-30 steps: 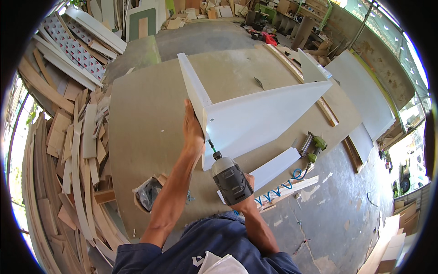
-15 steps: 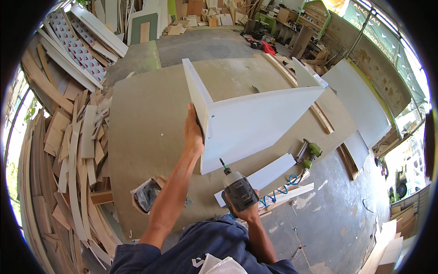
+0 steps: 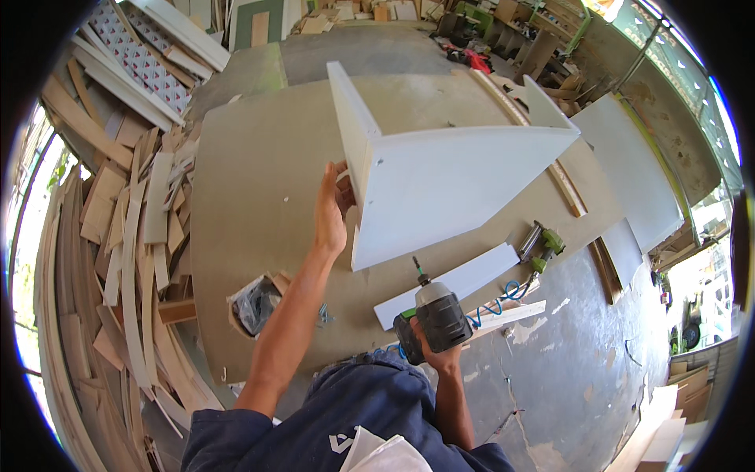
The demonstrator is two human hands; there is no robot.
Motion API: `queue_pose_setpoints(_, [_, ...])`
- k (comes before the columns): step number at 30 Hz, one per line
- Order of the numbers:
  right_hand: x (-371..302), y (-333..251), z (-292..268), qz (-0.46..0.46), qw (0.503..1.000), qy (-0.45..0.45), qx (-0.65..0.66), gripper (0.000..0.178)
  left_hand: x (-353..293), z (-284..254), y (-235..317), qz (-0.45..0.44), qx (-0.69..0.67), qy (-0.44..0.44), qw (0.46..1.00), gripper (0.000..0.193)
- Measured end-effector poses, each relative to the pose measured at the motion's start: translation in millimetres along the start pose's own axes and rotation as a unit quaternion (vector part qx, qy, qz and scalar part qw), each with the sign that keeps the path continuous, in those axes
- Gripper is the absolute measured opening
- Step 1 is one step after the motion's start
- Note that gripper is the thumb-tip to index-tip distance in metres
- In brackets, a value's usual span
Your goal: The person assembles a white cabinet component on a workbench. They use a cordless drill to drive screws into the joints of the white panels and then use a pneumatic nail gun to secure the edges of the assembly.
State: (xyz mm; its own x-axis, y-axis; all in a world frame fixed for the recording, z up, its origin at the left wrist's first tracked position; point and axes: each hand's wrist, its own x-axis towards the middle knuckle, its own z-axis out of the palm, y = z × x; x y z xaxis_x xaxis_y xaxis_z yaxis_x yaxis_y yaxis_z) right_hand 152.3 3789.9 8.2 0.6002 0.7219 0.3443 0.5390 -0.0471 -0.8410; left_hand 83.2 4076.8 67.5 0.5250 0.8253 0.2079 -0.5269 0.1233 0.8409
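Observation:
A white panel assembly stands on a large brown board, its long panel joined to a narrower left end panel. Small dark spots, maybe screws or holes, show near that joint. At the end panel's outer side is my left hand, thumb raised and fingers bent toward the board; whether they touch it is hard to see. My right hand grips a black and grey cordless drill with a green band. Its bit points up and away, apart from the panels.
A white strip lies nearer me, beside a green air nailer with a blue coiled hose. Left of my forearm sits a box holding clear plastic. Wood offcuts pile up at the left; a long rail lies behind the panels.
The drill has moved right, away from the panel's near corner. My left hand has slid slightly nearer me along the end panel, its fingers now more bent. The view has shifted too.

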Motion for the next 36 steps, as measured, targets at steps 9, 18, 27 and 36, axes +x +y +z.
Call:
queue_pose_setpoints(9, [-34,21,-6,0.06,0.998,-0.018,-0.004,0.006,-26,-46,-1,-0.036,0.102,-0.022,0.994,0.058])
queue_pose_setpoints(18, [-61,15,-14,0.15,0.988,0.014,0.027,0.017,-136,-151,-102,-0.169,0.659,-0.12,0.723,0.01])
queue_pose_setpoints(27, [-73,21,-17,0.066,0.996,0.012,-0.051,0.009,-191,-175,-161,-0.114,0.738,-0.08,0.66,0.02])
queue_pose_setpoints(36, [-49,-10,-22,0.082,0.995,0.058,-0.009,0.028,-198,-159,-162,-0.046,0.819,-0.112,0.561,0.014])
